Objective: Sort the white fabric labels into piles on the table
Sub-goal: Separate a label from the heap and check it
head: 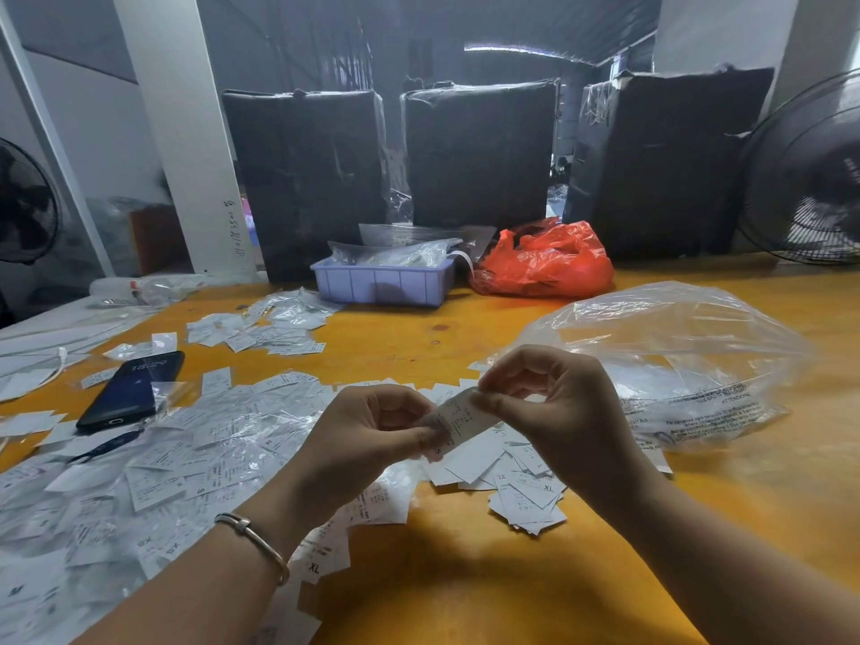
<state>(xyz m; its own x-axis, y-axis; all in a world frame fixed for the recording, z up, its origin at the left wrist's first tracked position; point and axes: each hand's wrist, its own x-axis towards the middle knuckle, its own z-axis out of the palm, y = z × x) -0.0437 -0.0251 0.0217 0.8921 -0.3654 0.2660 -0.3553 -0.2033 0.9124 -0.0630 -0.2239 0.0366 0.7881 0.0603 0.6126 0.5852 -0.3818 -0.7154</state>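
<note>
Both hands hold 1 white fabric label [458,423] in the air above the orange desk [465,574]. The left hand [372,439] pinches its lower end between thumb and curled fingers; the right hand [554,412] pinches its upper end the same way. A loose pile of labels [516,491] marked XL lies on the desk just under the hands. A wider spread of labels [139,467] covers the desk to the left, around a dark phone [130,388]. A clear plastic bag [675,360] sits to the right, touching the right hand's side of the pile.
</note>
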